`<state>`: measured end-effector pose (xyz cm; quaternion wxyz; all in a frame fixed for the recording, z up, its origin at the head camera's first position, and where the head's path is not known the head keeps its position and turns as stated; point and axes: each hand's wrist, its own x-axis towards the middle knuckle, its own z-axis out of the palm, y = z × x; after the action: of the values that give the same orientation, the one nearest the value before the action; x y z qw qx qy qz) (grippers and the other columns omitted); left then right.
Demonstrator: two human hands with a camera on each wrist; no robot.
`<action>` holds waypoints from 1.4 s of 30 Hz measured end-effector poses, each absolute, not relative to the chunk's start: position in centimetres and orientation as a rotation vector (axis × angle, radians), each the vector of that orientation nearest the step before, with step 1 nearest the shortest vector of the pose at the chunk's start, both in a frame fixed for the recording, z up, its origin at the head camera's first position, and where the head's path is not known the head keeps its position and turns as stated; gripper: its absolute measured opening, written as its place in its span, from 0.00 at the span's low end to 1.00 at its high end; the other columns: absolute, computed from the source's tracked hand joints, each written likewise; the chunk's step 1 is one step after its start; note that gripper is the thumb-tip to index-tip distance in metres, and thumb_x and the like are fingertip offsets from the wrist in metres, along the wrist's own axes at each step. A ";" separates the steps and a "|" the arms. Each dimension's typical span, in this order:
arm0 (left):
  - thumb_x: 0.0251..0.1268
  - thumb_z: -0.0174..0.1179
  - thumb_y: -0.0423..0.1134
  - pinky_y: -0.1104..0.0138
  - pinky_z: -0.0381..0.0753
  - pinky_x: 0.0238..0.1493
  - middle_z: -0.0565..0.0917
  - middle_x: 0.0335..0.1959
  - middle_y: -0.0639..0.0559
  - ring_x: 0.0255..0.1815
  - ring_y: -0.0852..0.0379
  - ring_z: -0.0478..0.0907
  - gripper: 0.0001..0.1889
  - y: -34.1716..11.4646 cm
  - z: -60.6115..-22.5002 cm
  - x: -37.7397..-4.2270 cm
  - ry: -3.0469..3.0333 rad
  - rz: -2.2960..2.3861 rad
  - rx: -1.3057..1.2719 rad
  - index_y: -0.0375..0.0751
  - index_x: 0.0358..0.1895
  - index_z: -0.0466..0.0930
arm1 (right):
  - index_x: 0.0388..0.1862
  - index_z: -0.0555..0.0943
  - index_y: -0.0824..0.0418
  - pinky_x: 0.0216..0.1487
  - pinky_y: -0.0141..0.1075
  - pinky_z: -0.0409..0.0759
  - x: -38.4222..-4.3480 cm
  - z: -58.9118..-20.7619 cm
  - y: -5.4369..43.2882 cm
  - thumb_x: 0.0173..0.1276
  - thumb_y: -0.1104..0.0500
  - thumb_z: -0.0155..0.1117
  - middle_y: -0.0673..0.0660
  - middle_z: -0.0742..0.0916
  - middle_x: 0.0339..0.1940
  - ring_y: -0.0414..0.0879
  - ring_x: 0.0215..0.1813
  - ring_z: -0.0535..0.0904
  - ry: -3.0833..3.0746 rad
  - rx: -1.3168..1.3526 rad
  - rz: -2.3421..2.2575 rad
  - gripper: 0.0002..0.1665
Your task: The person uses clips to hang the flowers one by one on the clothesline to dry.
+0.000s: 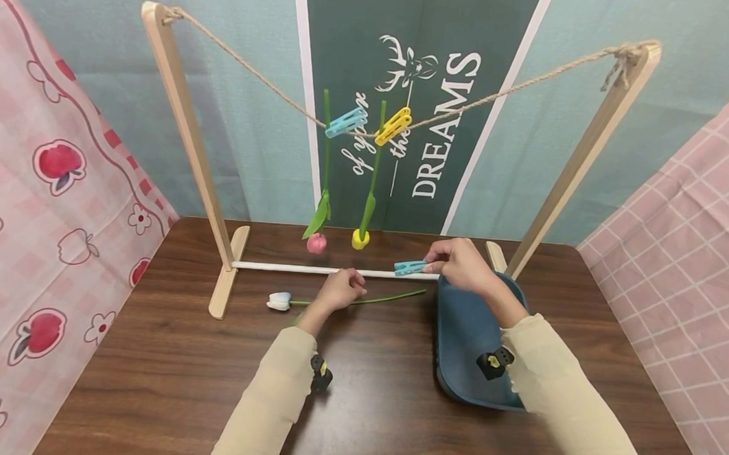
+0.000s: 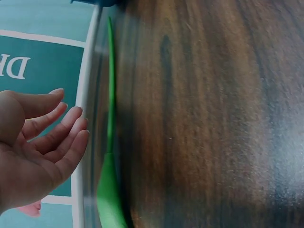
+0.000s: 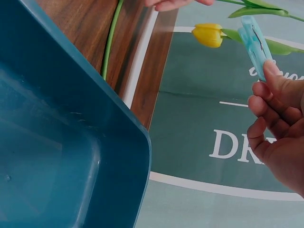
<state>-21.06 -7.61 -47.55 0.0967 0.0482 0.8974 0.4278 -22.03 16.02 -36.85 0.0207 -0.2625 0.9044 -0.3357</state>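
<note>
My right hand [image 1: 461,263] pinches a light blue clothespin [image 1: 409,267] by one end, above the edge of the blue basin. Over the flower stem hovers my left hand [image 1: 340,289], its fingers loosely bent and holding nothing in the left wrist view. Beneath it a white tulip [image 1: 279,301] lies on the table, its green stem [image 2: 111,95] pointing right toward the basin. A pink tulip [image 1: 317,243] and a yellow tulip [image 1: 360,238] hang head down from the rope, held by a blue clothespin [image 1: 346,123] and a yellow clothespin [image 1: 393,126].
A sagging rope [image 1: 249,67] joins two wooden posts [image 1: 186,132], with a white rod [image 1: 285,268] between their feet. The blue basin [image 1: 446,369] stands at the right under my right forearm. Patterned cloths enclose the dark wooden table [image 1: 164,382] on three sides.
</note>
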 end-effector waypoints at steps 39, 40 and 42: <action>0.50 0.55 0.24 0.66 0.73 0.35 0.80 0.25 0.52 0.30 0.55 0.73 0.07 -7.5 -49.0 -20.8 2.747 0.946 0.162 0.38 0.28 0.81 | 0.23 0.81 0.62 0.26 0.36 0.69 -22.1 -36.6 16.7 0.55 0.70 0.65 0.50 0.81 0.19 0.43 0.23 0.71 2.818 -0.818 -1.041 0.05; 0.49 0.55 0.24 0.66 0.73 0.34 0.80 0.25 0.52 0.30 0.55 0.73 0.07 -7.5 -49.0 -20.8 2.749 0.941 0.169 0.38 0.28 0.80 | 0.23 0.81 0.62 0.26 0.36 0.69 -22.1 -36.6 16.7 0.55 0.70 0.65 0.50 0.81 0.19 0.43 0.23 0.71 2.819 -0.817 -1.038 0.05; 0.49 0.54 0.24 0.66 0.73 0.34 0.80 0.25 0.52 0.29 0.55 0.73 0.08 -7.5 -49.1 -20.8 2.756 0.929 0.182 0.38 0.27 0.80 | 0.23 0.81 0.62 0.26 0.36 0.69 -22.1 -36.6 16.7 0.55 0.69 0.65 0.50 0.81 0.19 0.43 0.23 0.71 2.822 -0.816 -1.032 0.05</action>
<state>-20.76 -7.49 -49.08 0.1135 0.0622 0.9396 0.3169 -22.08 16.70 -36.57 0.0142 -0.2622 0.9062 -0.3314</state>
